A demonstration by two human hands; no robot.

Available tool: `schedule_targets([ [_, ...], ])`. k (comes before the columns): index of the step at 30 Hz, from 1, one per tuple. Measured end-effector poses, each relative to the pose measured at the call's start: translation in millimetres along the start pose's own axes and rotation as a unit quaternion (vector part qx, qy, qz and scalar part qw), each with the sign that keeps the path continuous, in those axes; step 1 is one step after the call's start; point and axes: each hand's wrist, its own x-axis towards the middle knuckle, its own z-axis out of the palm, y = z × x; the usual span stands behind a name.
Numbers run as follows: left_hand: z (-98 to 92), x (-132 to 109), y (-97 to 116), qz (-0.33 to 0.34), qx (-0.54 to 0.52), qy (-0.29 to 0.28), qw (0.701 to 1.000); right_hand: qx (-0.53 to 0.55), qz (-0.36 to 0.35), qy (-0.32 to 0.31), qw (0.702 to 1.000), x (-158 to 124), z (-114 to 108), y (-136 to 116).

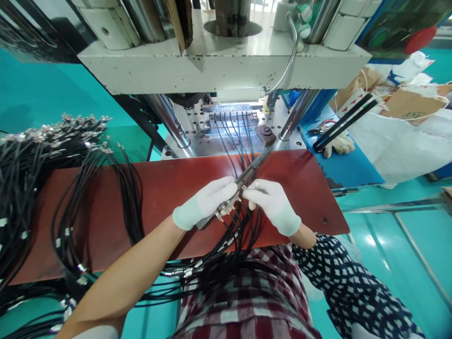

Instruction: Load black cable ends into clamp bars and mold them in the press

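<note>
My left hand (206, 201), in a white glove, grips a long dark metal bar fixture (253, 168) that slants across the red-brown work board (158, 188). My right hand (271, 205), also gloved, pinches a black cable's metal connector end (243, 189) against the bar. Several metal connector tips (226, 209) line up along the bar below my left fingers. Their black cables (236, 235) loop down toward my lap. More black cables (235, 136) run from the bar area into the mould (229, 120) of the machine.
A large press machine (222, 61) with steel columns (169, 117) stands just behind the board. A big bundle of black cables with metal ends (52, 155) lies at the left. At the right are a blue table (346, 165), a spare glove (339, 143) and white bags (399, 141).
</note>
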Motion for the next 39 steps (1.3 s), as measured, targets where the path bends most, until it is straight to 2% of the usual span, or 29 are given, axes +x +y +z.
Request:
schedule_targets([
  [3,1.2,-1,3,0.005,0.067,0.003,0.998,-0.020,0.004,-0.019,1.000,1,-2,-1],
  [7,5.1,0,3,0.018,0.199,0.049,0.979,-0.064,-0.014,-0.019,0.998,3,-4,1],
  [9,6.3,1,2,0.022,0.215,0.058,0.975,-0.078,-0.017,-0.029,0.996,3,-7,4],
  [14,4.1,1,-1,-0.002,0.121,0.028,0.992,-0.006,0.037,-0.029,0.999,-4,-21,6],
  [20,-1.5,0,0,-0.005,0.020,0.007,1.000,0.171,0.071,-0.046,0.982,-19,-33,15],
  [25,-3.0,2,2,-0.009,-0.021,-0.002,1.000,0.312,0.093,-0.166,0.931,-22,-40,25],
  [27,-2.9,3,2,-0.006,-0.022,-0.003,1.000,0.309,0.105,-0.191,0.926,-17,-40,22],
  [29,-2.7,3,2,-0.003,-0.022,-0.003,1.000,0.222,0.097,-0.157,0.958,-10,-36,14],
  [31,-2.9,3,1,0.003,-0.020,-0.008,1.000,0.104,0.065,-0.067,0.990,-3,-29,6],
  [33,-3.5,2,0,0.010,-0.017,-0.015,1.000,0.035,0.036,0.010,0.999,3,-22,0],
  [35,-4.4,2,-1,0.012,-0.012,-0.021,1.000,0.026,0.020,0.035,0.999,6,-18,-2],
  [39,-4.7,1,-3,0.006,0.002,-0.022,1.000,0.006,0.016,0.032,0.999,8,-15,0],
])
